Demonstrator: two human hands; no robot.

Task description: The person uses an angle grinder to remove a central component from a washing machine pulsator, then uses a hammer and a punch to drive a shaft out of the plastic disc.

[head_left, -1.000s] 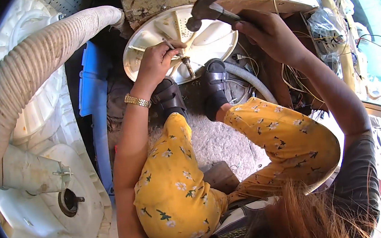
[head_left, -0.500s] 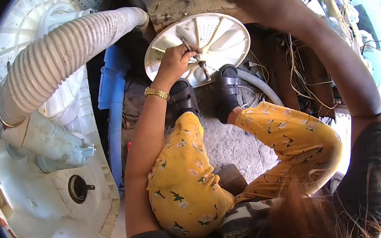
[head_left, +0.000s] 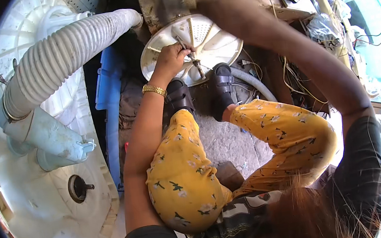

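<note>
A round white washing machine pulsator (head_left: 226, 43), ribbed and partly perforated, leans tilted just beyond my feet. My left hand (head_left: 173, 60) is closed around a slim metal rod (head_left: 179, 40) over the disc's middle. A short metal shaft with a worn, brownish end (head_left: 200, 70) sticks out below my fingers; where it meets the rod is hidden. Raised above the disc's far edge, my right hand (head_left: 208, 8) is smeared by motion. A faint blurred shape lies to its left, too unclear to name, so its grip cannot be made out.
A large white plastic casing (head_left: 24, 196) fills the left side, with a ribbed hose (head_left: 63, 53) across it. Beside it stands a blue plastic panel (head_left: 106, 84). A wooden bench (head_left: 150, 2) lies beyond the disc. At right are a grey hose (head_left: 257, 83) and loose wires (head_left: 298, 84).
My right hand and forearm have swung lower and closer to the disc. The view has shifted slightly, showing more of the bench. My left hand keeps its hold on the rod.
</note>
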